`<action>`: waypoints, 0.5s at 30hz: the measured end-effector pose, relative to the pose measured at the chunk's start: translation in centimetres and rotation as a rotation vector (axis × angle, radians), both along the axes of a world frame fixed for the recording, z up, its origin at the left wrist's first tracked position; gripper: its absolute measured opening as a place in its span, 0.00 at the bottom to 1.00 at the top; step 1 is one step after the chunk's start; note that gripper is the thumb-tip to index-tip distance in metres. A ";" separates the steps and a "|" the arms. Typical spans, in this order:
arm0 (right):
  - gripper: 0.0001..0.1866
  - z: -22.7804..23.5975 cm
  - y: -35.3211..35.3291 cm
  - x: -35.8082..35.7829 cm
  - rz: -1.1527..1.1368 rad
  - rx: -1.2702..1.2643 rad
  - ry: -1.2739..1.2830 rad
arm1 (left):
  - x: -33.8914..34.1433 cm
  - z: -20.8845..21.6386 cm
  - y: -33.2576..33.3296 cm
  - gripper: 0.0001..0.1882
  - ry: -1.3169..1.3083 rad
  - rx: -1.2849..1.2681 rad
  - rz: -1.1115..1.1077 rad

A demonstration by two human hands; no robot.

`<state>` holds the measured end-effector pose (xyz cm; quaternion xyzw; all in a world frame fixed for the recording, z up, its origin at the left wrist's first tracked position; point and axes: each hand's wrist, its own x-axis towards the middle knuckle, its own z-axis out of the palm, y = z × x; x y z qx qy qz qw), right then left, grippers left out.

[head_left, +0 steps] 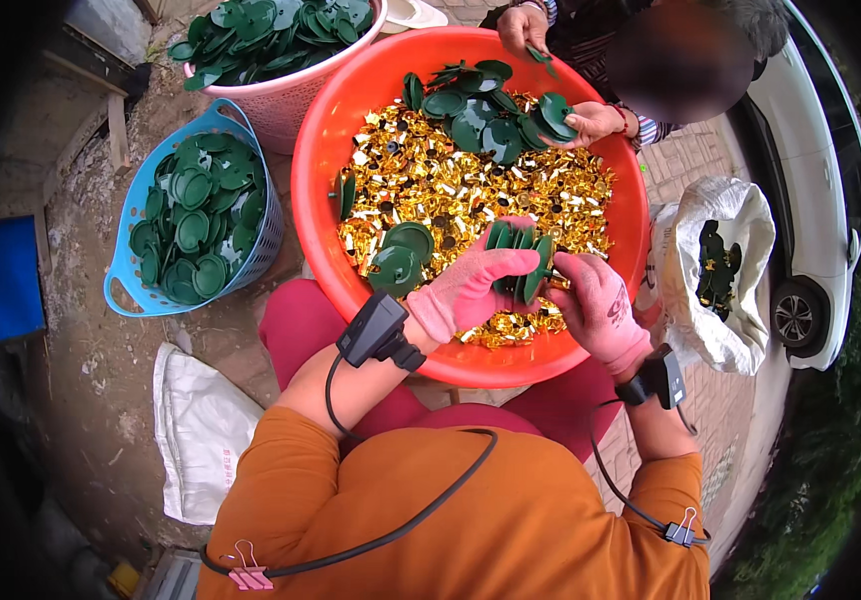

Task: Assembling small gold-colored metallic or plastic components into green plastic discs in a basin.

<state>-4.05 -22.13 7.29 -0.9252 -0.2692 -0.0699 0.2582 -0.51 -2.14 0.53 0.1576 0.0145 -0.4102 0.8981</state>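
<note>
In a pink glove, my left hand [471, 285] is closed around a short stack of green plastic discs [541, 268]. My right hand [599, 305], gloved too, pinches its fingertips together at the right face of the end disc; whatever lies between them is too small to make out. Both hands are over the near side of a large red basin [321, 110], which holds many shiny gold pieces [491, 190] with dark bits among them. Left of my left hand, loose green discs [406, 250] rest on the gold pieces. More green discs [481, 115] are heaped at the basin's far side.
Across the basin, another person's hands [591, 122] hold green discs. A blue basket [136, 225] and a pink basket [286, 105] of discs stand left. On the right are an open white sack [686, 230] and a white car [821, 130]. Another white sack [196, 430] lies at lower left.
</note>
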 end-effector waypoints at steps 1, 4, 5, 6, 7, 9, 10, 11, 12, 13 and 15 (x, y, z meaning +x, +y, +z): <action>0.23 0.9 -0.2 0.4 0.109 -0.123 0.004 | 0.0 0.2 0.1 0.27 0.008 0.010 -0.016; 0.20 2.5 0.5 1.1 0.121 -0.159 0.098 | -0.2 0.3 0.3 0.29 -0.034 0.012 0.008; 0.18 2.6 0.9 1.2 0.121 -0.150 0.124 | -0.3 0.7 0.3 0.30 -0.075 0.045 0.049; 0.18 2.3 1.5 0.8 0.121 -0.155 0.127 | -0.4 1.3 0.3 0.32 -0.090 0.131 0.071; 0.14 1.8 2.4 0.2 -0.091 0.191 0.436 | -0.5 0.9 0.2 0.32 -0.090 0.128 0.077; 0.11 1.2 3.0 -0.4 -0.303 0.539 0.737 | -0.5 -0.2 0.1 0.35 -0.609 0.349 0.313; 0.09 1.2 2.7 -0.5 -0.383 0.771 0.977 | -0.7 0.2 0.2 0.37 -0.559 0.335 0.270; 0.08 1.3 2.5 -0.6 -0.461 1.007 1.215 | -0.7 0.1 0.1 0.37 -0.564 0.331 0.274; 0.08 1.2 2.9 -0.6 -0.523 1.044 1.236 | -0.7 -0.2 -0.1 0.37 -0.580 0.359 0.277; 0.08 0.8 2.8 -0.6 -0.520 1.050 1.228 | -0.8 -0.4 -0.1 0.36 -0.598 0.391 0.275; 0.09 0.0 2.6 -0.4 -0.541 1.151 1.282 | -0.4 -0.5 -0.1 0.33 -0.643 0.382 0.314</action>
